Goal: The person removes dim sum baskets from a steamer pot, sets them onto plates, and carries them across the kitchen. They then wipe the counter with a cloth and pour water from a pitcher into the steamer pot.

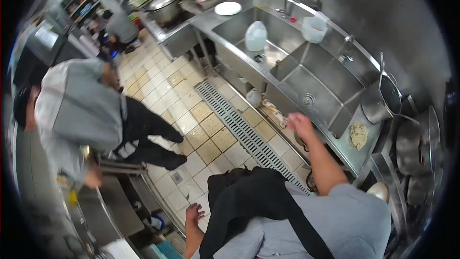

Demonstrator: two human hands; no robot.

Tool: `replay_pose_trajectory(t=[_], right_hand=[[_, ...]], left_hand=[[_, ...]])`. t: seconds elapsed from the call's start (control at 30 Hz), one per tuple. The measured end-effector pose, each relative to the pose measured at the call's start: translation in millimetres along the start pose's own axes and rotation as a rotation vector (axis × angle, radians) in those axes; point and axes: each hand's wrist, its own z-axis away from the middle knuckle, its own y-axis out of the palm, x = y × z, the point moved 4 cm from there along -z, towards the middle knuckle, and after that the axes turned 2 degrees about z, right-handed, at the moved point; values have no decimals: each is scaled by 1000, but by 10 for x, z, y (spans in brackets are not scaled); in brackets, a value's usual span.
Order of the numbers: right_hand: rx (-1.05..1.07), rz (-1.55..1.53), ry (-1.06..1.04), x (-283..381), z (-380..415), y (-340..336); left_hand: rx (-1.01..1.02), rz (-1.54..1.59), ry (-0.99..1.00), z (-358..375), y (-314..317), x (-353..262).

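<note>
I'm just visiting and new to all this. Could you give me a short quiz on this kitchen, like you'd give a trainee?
1. What lies beside the dark-mouthed pot at the end of the steel sink?
a) a sliced loaf
b) a crumpled cloth
c) a pair of scissors

2. True or false: the camera wearer's left hand is holding a round white plate.

3. Fill in the blank: a long slatted grate is set into the tiled ____.

Key: 1. b; 2. false; 3. floor

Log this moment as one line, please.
left hand: open, empty; right hand: near sink front, grip unclear; cloth: beside sink; jug: in sink
</note>
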Motion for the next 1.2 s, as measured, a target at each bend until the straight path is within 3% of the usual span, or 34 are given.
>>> replay_pose_trajectory(t=[0.07,0.2,0.33,0.4,0.53,0.6,0.67,0.7,0.73,0.8,0.87,0.97,1.0,1.03,1.2], right_hand=[[-94,143,-73,537,-476,-25],[-419,423,-150,691,-990,-344],[-669,523,116,556,-607,-908],[-901,899,152,336,-358,-1452],[-1105,1102,634,9,179,-2438],[-995,1093,837,-100,408,-2839],[-832,1218,985,-481,499,-3166],[-748,825,957,-775,565,-3324],[-721,817,967,-868,582,-3296],[-723,1134,900,-792,728,-3105],[-806,1032,905,-572,864,-2801],[-904,1096,786,-839,1393,-2569],[-948,1069,903,-642,1394,-2312],[-1055,1016,809,-555,1443,-2110],[-992,1092,848,-417,1141,-1514]], left_hand=[[24,-44,-28,-357,-94,34],[35,-81,-79,-1056,-522,-302],[101,-186,-54,-1601,-613,-1358],[105,-226,-25,-1797,-517,-1932],[78,-291,-21,-1997,-294,-3090],[163,-378,125,-1915,-19,-3766],[49,-497,216,-1691,327,-4160],[-8,-496,206,-1495,578,-4345],[4,-488,219,-1344,841,-4446],[63,-502,231,-1400,1073,-4552],[125,-528,218,-1442,1316,-4570],[153,-456,166,-1428,1564,-4426],[156,-446,122,-1450,1553,-4347],[158,-433,79,-1520,1526,-4271],[175,-503,-77,-2018,1019,-4044]])
